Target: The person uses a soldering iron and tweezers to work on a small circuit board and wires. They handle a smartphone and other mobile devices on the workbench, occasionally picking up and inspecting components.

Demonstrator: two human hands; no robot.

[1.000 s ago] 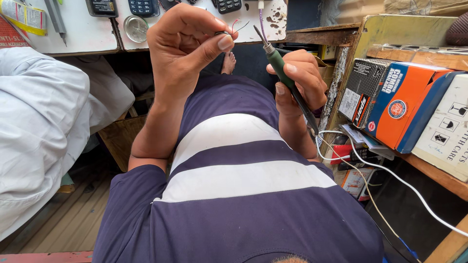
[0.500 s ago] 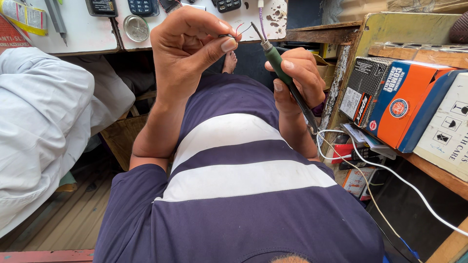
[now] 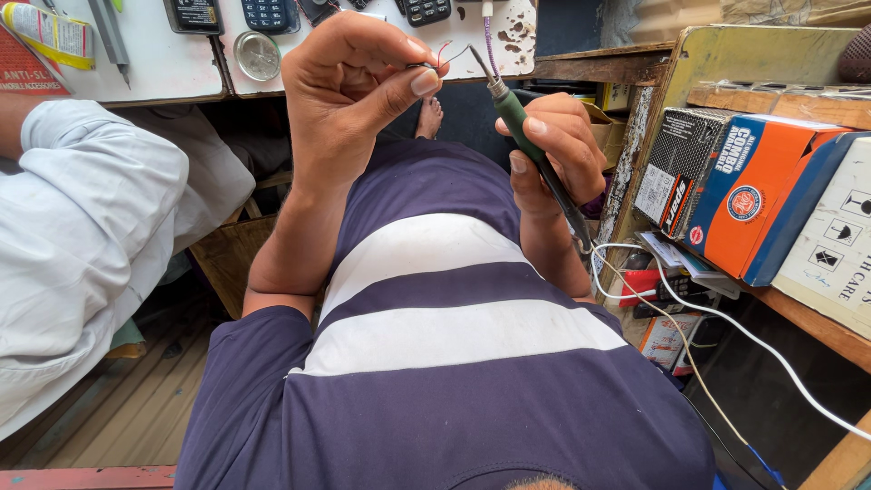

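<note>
We hold our left hand (image 3: 349, 86) up in front of the chest, thumb and forefinger pinched tight on a tiny part (image 3: 425, 65) from which thin red and pale wires (image 3: 451, 53) curl out to the right — too small for us to tell just what it is. Our right hand (image 3: 555, 150) is wrapped around the green grip of a soldering iron (image 3: 519, 124), held like a pen, its metal tip tilted up and to the left so that it points at the pinched part and comes near the wires; we cannot tell whether it touches them. The iron's dark cord runs down past the wrist, and a white cable (image 3: 717, 318) loops away beside it toward the lower right.

Beyond the hands lies a white worktop (image 3: 172, 63) with chipped paint at its right end. On it we see a round metal tin (image 3: 257, 54), dark calculators (image 3: 269, 13) along the far edge, and a yellow tube (image 3: 50, 32) at the far left. To our left sits another person in a white sleeve (image 3: 82, 227). On the right, a wooden shelf (image 3: 817, 322) carries an orange-and-blue box (image 3: 758, 204) and a black box (image 3: 680, 168) just beside it.
</note>
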